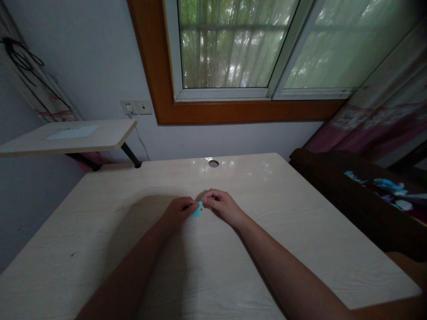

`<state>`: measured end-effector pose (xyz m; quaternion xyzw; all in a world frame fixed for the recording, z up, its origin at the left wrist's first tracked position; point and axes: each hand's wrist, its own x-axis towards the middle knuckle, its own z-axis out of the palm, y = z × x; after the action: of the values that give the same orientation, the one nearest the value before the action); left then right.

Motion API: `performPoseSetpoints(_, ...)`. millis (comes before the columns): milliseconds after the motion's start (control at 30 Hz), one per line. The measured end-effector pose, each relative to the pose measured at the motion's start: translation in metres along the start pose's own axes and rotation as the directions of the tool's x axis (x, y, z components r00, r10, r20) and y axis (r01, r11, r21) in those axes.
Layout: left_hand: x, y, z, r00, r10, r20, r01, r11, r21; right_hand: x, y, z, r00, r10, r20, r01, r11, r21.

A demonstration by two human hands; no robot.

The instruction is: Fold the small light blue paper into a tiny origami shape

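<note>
Both hands meet at mid-worktop [100,231]: the left hand [178,213] and the right hand [220,206] each pinch a small blue folded paper [196,210] between fingertips, just above the surface. It looks already folded down small and compact, so several creases seem done; how many remain is hard to judge, the piece is too tiny.

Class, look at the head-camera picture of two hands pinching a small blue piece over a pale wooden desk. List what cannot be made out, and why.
- Small blue folded piece, head view: mostly covered by the fingers of the left hand and right hand; shape and material unclear.
- Both fingertips: curled inward, grip unclear.
- Colourful items in the dark wooden frame: dim, blurred, cut by the right edge.
- Pale sheet on the side shelf: too small to read.
</note>
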<state>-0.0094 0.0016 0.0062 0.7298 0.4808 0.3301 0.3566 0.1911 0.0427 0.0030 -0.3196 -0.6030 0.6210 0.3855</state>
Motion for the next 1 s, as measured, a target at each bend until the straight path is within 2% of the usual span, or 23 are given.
performPoseSetpoints(167,0.0005,0.0014,-0.0008,1.000,0.007,-0.007,-0.006,0.999,0.048,0.0006,0.0023,-0.0011,0.999,0.018,-0.047,-0.017,1.000,0.013)
performPoseSetpoints(433,-0.0005,-0.0029,-0.0002,0.999,-0.034,-0.032,0.034,0.999,-0.014,0.0028,0.0099,-0.0030,0.998,0.017,-0.067,-0.008,0.992,0.127)
performPoseSetpoints(600,-0.0019,-0.0039,0.0007,0.996,-0.063,-0.066,0.056,0.993,-0.099,-0.0007,0.0046,0.0006,1.000,0.007,-0.021,-0.006,0.999,0.049)
performPoseSetpoints(833,-0.0012,-0.0013,0.0005,1.000,-0.007,-0.028,0.007,1.000,0.028,-0.0013,0.0039,0.0011,0.999,-0.013,-0.035,0.012,0.999,-0.034)
performPoseSetpoints(1000,-0.0005,-0.0015,0.0008,1.000,-0.006,-0.030,0.007,1.000,0.020,-0.0016,0.0051,0.0004,0.998,0.001,-0.059,-0.003,0.999,-0.035)
